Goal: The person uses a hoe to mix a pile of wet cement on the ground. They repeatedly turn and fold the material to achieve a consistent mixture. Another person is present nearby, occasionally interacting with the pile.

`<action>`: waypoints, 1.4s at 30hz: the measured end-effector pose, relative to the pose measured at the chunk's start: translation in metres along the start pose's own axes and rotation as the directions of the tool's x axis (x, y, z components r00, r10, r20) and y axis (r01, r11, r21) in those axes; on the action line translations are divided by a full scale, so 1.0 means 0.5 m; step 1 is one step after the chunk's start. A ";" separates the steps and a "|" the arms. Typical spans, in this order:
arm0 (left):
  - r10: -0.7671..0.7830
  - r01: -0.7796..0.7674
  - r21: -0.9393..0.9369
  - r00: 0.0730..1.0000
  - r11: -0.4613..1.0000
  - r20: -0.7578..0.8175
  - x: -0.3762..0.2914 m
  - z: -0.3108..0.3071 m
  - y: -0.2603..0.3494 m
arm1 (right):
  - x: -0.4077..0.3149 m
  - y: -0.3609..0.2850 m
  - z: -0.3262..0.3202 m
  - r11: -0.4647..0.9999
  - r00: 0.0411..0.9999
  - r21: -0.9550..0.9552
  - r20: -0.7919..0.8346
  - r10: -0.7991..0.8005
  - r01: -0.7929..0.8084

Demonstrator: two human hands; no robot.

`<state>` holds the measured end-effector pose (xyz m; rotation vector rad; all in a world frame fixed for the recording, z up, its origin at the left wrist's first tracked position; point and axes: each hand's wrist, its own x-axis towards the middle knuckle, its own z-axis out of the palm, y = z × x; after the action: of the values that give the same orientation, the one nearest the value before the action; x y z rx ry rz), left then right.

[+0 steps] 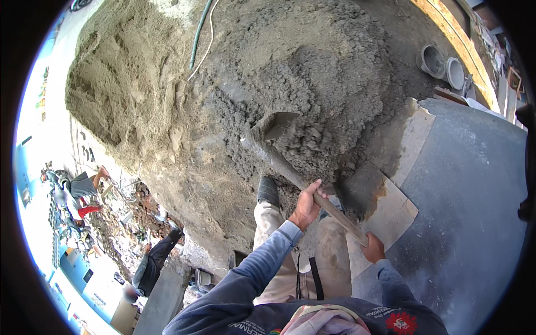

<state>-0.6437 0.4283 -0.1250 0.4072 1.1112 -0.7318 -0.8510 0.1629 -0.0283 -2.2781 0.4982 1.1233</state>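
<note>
My left hand (309,205) is closed around the middle of the wooden handle of a hoe (282,165). Lower down, near the handle's end, my right hand (373,248) grips the same tool. The hoe's metal blade (279,124) is at the edge of a heap of wet grey mortar (347,71), and a blurred clump of mortar (305,136) lies beside it. My boots stand close to the heap's lower edge.
Dry sand (125,75) is piled at the left. A green hose (200,35) and a pale cord cross the top. Two buckets (433,62) lie at upper right. A blue-grey sheet (465,176) covers the right side. Two other people are among rubble (121,226) at lower left.
</note>
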 end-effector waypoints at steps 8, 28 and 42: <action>0.801 -0.519 0.770 0.598 0.372 0.016 0.056 -0.030 0.641 | 0.383 -0.611 0.175 0.673 0.771 0.739 0.450 -0.450 -0.038; 0.144 -0.161 0.576 0.987 0.802 0.077 0.086 -0.022 0.288 | 0.253 -0.554 -0.039 0.060 0.786 0.814 0.575 -0.229 -0.578; 0.132 -0.126 -0.121 0.990 0.985 0.042 -0.095 -0.014 0.142 | -0.004 -0.199 -0.130 0.996 0.925 -0.023 0.372 -0.076 0.091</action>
<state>-0.6098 0.4981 -0.0884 0.3551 1.0652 -0.5562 -0.7589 0.2008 0.0368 -2.0269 0.2271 1.4876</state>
